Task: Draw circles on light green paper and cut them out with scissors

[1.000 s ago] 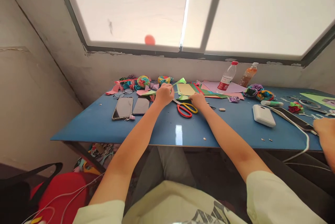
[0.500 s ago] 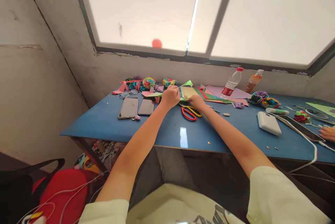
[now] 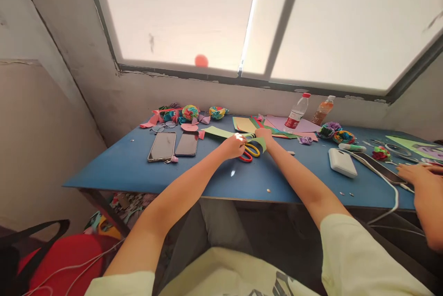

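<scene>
My left hand (image 3: 236,145) is closed on a strip of light green paper (image 3: 216,132), its fingers pinching the strip near the middle. One end reaches out to the left, and the other curls beside my right hand (image 3: 264,135). That hand is curled just behind the curled end, its fingertips largely hidden, so what it grips I cannot make out. Scissors with one red and one yellow handle (image 3: 254,150) lie on the table under the paper, partly covered by my left hand.
Two phones (image 3: 162,146), glasses and paper flowers (image 3: 190,112) lie left on the blue table (image 3: 121,166). Behind are coloured sheets (image 3: 244,124) and two bottles (image 3: 296,113). A white power bank (image 3: 342,162) with a cable and another person's hand (image 3: 413,172) are at right.
My left hand has come down and nearer, bringing the green paper over the scissors. The view has shifted slightly. The other person's hand has come further into view.
</scene>
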The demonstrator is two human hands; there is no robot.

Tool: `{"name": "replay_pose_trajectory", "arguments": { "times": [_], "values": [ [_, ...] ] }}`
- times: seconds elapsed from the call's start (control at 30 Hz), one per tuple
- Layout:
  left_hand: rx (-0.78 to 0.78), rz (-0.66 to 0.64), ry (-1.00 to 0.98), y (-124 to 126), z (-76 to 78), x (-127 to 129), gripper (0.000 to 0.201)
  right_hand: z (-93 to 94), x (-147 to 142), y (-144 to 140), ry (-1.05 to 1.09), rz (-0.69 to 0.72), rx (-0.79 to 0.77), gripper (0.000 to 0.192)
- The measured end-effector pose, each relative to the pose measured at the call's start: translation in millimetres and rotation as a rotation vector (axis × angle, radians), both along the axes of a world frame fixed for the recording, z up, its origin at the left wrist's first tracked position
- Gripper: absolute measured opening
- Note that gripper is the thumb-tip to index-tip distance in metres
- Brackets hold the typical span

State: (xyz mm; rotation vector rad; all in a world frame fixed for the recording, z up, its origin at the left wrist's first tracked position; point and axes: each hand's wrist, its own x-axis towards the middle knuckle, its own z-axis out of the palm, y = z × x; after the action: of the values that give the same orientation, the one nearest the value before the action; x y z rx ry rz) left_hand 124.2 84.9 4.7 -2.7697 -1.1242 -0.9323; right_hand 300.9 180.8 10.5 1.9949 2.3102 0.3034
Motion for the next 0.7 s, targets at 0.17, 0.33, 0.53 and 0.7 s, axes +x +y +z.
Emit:
{"name": "replay_pose_trajectory", "arguments": {
  "times": [0.17, 0.33, 0.53, 0.7],
  "values": [
    [-0.106, -0.081, -0.053, -7, 2.8, -2, 0.025, 27.5, 52, 2, 0.088, -0.145, 0.049, 0.049],
    [-0.065, -0.028, -0.120, -11, 6.9, -2, 0.022, 48.2, 121, 28, 0.592, -0.523, 0.496, 0.092],
    [0.055, 0.082, -0.114, -10, -2.3, 12, 0.024, 36.2, 162, 71, 1.030, -0.628, 0.536, 0.086],
    [0.093, 0.063, -0.074, -13, -5.2, 19, 0.020, 27.0, 159, 88, 1.096, -0.522, 0.620, 0.065]
  ]
}}
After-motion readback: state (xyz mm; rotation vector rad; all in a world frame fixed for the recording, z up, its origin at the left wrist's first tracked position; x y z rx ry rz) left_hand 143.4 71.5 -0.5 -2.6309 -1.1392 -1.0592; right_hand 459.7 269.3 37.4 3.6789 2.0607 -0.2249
